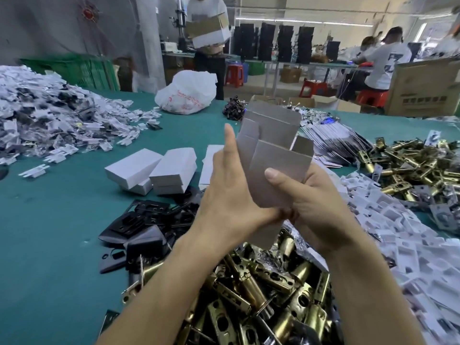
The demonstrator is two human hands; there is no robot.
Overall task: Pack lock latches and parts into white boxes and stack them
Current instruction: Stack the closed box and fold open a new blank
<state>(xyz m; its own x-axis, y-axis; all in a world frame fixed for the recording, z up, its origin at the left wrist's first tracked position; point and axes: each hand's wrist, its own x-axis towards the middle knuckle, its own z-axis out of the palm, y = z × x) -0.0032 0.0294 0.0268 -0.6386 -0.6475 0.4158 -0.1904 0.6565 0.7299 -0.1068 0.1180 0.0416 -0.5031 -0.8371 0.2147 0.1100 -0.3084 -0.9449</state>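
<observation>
Right hand [321, 202] grips box [276, 165], thumb across front; left hand [231, 190] flat against its side, fingers straight. Box upright, open end up; latches [261, 295] directly below.

Bare hands and bare forearms, plain working arms.

The left hand [224, 195] and the right hand [321, 202] are uncovered, and so are the left forearm [161, 282] and the right forearm [373, 295], right down to where they leave the view at the bottom edge. The fingers [276, 180] are long and slender, the knuckles lightly creased. The right thumb carries a short, rounded nail with a natural sheen. Fine skin folds show at both wrists.
</observation>
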